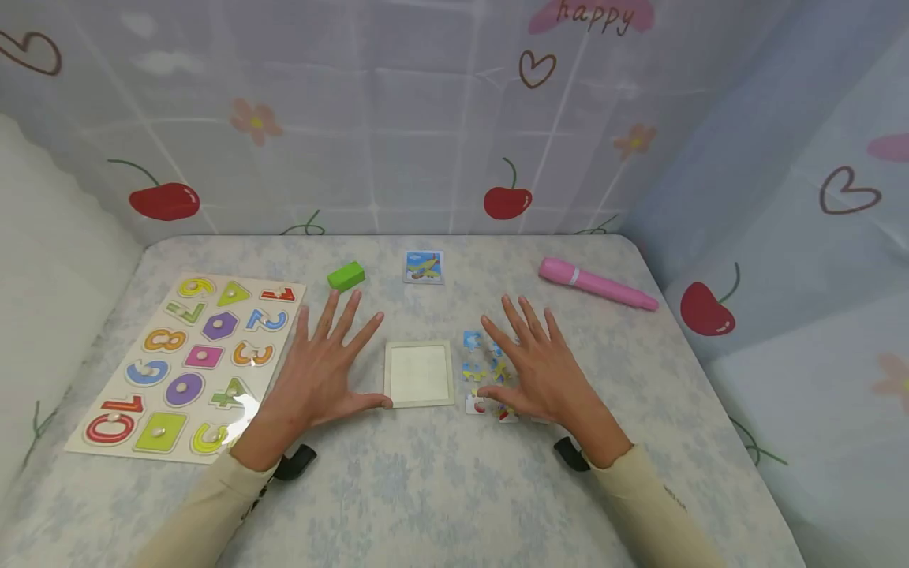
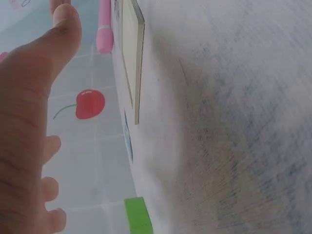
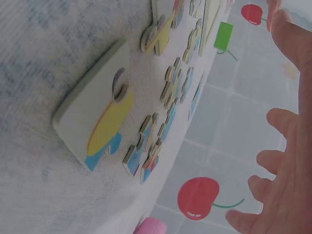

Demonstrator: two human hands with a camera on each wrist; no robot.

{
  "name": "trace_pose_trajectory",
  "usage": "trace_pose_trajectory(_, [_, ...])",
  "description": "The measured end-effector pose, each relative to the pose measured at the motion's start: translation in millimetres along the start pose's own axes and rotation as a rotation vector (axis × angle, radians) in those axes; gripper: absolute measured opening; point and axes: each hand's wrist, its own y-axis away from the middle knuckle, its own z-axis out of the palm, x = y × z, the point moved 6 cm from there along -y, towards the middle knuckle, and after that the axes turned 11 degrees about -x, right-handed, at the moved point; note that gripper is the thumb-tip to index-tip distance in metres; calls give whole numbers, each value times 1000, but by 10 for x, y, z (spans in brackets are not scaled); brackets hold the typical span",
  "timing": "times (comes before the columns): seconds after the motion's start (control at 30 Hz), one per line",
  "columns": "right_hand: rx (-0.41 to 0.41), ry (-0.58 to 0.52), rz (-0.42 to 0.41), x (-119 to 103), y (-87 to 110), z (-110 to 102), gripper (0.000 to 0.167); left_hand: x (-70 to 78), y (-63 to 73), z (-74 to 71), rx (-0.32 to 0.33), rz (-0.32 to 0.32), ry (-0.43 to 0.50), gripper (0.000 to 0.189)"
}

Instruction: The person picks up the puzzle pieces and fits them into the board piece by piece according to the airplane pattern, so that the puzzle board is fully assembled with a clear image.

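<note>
My left hand [image 1: 323, 379] has its fingers spread wide, between a number-and-shape peg board and a square puzzle frame [image 1: 419, 405]. Its thumb tip overlaps the frame's left edge in the head view, but the left wrist view shows the thumb [image 2: 44, 48] raised off the table. Also spread, my right hand [image 1: 543, 371] hovers over loose jigsaw pieces [image 1: 473, 371] and partly hides them. Seen from the right wrist, several pieces lie flat, the nearest a corner piece [image 3: 90, 109] with yellow and blue print. Neither hand holds anything.
The peg board [image 1: 155, 398] lies at the left. Along the back are a green block [image 1: 346, 276], a small airplane picture card [image 1: 424, 268] and a pink pen-shaped thing [image 1: 600, 285]. Printed curtains [image 1: 398, 118] stand behind the table and at its right.
</note>
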Motion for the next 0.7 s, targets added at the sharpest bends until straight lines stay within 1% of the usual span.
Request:
trace_pose_trajectory(0.13, [21,-10,-15,7,-10,-23,106,14,8,-17,16,37,54,124])
trace_pose_trajectory(0.33, [35,-21,-21,24,-40,-28,104,16,37,-58,86,81,145,116])
trace_pose_trajectory(0.47, [52,-53,-22,47,-63,-52,99,16,36,-54,127,104,187,114])
trace_pose_trajectory(0.57, [62,-85,-32,61,-92,-75,96,23,31,-31,128,122,242,111])
trace_pose_trajectory(0.7, [55,-116,-48,79,-154,-86,92,41,19,9,96,147,324,107])
